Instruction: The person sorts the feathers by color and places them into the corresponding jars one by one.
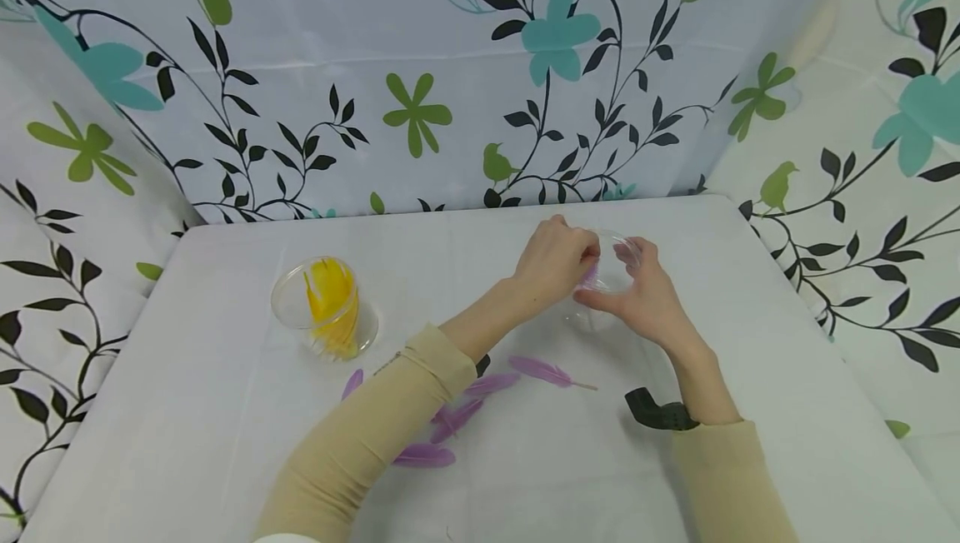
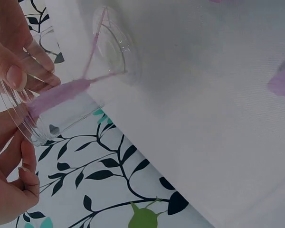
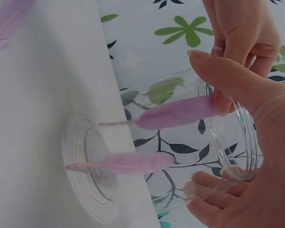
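A clear jar (image 3: 173, 197) stands on the table's far right part. My right hand (image 1: 648, 297) holds it near the rim, thumb on one side and fingers on the other. At its mouth my left hand (image 1: 551, 260) pinches a purple feather (image 3: 175, 114), which reaches down inside with its quill toward the base. Another purple feather (image 3: 137, 164) leans within the jar, its quill at the bottom. In the head view the hands hide much of the jar.
Loose purple feathers (image 1: 540, 371) lie on the white table (image 1: 232, 443), some partly behind my left sleeve (image 1: 375, 435). A second clear jar (image 1: 288, 310) at left contains yellow feathers (image 1: 333, 301). Patterned cloth (image 1: 300, 43) hangs behind the table.
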`<state>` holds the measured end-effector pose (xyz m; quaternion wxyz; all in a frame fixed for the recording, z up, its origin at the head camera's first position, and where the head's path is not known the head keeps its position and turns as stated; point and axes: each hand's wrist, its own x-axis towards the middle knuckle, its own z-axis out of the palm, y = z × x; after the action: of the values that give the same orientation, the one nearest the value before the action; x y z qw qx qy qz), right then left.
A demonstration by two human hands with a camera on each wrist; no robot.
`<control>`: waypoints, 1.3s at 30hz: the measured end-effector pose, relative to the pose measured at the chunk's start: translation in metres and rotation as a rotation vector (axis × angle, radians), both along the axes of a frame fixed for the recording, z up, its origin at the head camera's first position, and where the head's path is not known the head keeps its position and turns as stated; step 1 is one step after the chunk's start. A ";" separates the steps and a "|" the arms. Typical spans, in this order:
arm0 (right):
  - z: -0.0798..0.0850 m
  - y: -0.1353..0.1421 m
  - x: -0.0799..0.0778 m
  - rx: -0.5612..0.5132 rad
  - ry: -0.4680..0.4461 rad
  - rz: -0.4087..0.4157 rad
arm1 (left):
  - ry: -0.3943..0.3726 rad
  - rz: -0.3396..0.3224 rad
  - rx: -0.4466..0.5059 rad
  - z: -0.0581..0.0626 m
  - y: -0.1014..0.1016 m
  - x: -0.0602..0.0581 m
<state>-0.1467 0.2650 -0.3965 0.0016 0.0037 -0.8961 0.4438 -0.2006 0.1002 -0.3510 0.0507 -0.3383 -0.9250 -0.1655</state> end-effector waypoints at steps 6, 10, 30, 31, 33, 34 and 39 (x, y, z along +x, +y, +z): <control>0.001 0.000 0.000 0.004 -0.048 -0.014 | 0.081 0.012 -0.064 -0.003 -0.002 -0.002; 0.001 0.000 -0.001 0.026 -0.061 -0.019 | 0.109 0.033 -0.058 -0.003 -0.008 -0.001; 0.005 0.000 0.000 0.017 -0.089 -0.032 | -0.277 0.056 -0.195 -0.031 -0.148 0.039; 0.005 0.000 0.001 0.016 -0.089 -0.032 | -0.302 0.061 -0.218 -0.037 -0.151 0.041; 0.005 0.000 0.001 0.012 -0.090 -0.035 | -0.348 0.080 -0.243 -0.047 -0.155 0.044; 0.005 -0.001 0.001 0.006 -0.089 -0.034 | -0.361 0.086 -0.249 -0.051 -0.156 0.045; 0.004 -0.002 0.000 0.001 -0.091 -0.034 | -0.381 0.088 -0.221 -0.060 -0.158 0.049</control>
<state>-0.1462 0.2630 -0.3928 -0.0318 -0.0318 -0.8954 0.4429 -0.1518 -0.0575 -0.4105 -0.1551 -0.2639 -0.9442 -0.1220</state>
